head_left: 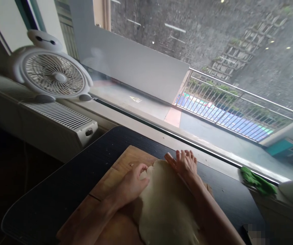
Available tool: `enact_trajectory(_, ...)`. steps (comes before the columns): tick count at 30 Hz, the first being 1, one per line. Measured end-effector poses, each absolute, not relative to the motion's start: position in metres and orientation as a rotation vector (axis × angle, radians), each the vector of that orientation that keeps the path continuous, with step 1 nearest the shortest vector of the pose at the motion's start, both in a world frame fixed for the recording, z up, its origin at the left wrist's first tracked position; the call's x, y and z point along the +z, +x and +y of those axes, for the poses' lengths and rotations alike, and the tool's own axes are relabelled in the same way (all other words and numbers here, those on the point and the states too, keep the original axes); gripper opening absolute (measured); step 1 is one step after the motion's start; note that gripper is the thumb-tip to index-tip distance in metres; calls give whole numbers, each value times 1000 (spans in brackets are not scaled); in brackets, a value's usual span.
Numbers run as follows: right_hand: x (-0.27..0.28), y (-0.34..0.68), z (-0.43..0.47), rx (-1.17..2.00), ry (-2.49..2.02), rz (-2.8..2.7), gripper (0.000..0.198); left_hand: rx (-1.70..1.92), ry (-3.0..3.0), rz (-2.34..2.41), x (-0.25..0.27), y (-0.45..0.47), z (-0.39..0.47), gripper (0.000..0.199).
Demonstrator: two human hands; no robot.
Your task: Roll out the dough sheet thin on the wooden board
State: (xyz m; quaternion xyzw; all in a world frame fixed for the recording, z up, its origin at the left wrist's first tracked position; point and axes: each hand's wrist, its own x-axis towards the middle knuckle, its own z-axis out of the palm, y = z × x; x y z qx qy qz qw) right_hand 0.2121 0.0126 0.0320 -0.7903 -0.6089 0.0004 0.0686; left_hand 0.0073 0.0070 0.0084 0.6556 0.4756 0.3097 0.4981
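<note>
Dough sheet (167, 200) nearest me, spread over wooden board (118, 166) on dark table (59, 190). Left hand (133, 183) curved at dough's left edge, thumb and fingers apart. Right hand (186, 166) laid over rolling pin (170, 159) along right edge, fingers extended. I judge rolling-out in hand; next move calls for even palm pressure.

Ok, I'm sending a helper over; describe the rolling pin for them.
On the black table, a wooden board bears pale dough. The rolling pin is at the dough's upper right, partly hidden by the right hand: a reddish-brown rod, unlike the flat dough.
</note>
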Motion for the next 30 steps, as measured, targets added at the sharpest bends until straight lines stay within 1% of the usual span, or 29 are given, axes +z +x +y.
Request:
enact_trajectory(2,30,207,10,54,-2313,-1892,56,754,1593,1158,8,6,7,23)
enact_trajectory(5,24,195,0,24,-2134,-2008,53,756,1607,1164,7,5,7,24)
enact_trajectory(8,26,204,10,-26,-2226,-1922,54,746,1582,1160,7,6,7,25)
enact_trajectory(11,30,216,24,34,-2373,-1811,55,740,1550,1162,9,8,8,24)
enact_trajectory(14,25,203,14,93,-2250,-1925,56,745,1543,1172,12,8,7,26)
enact_trajectory(17,19,189,5,-29,-2119,-1993,56,750,1544,1200,11,6,7,29)
enact_trajectory(20,23,200,21,-208,-2173,-1884,55,745,1530,1261,8,7,12,35)
enact_trajectory(23,34,222,37,-271,-2193,-1847,49,703,1529,1309,9,15,27,42)
enact_trajectory(25,38,230,29,-253,-2176,-1857,49,685,1558,1363,16,25,40,38)
enact_trajectory(28,35,237,-9,-252,-2104,-1921,46,601,1654,1366,33,40,53,19)
enact_trajectory(30,30,244,-37,-281,-2056,-1998,41,531,1700,1330,42,44,52,22)
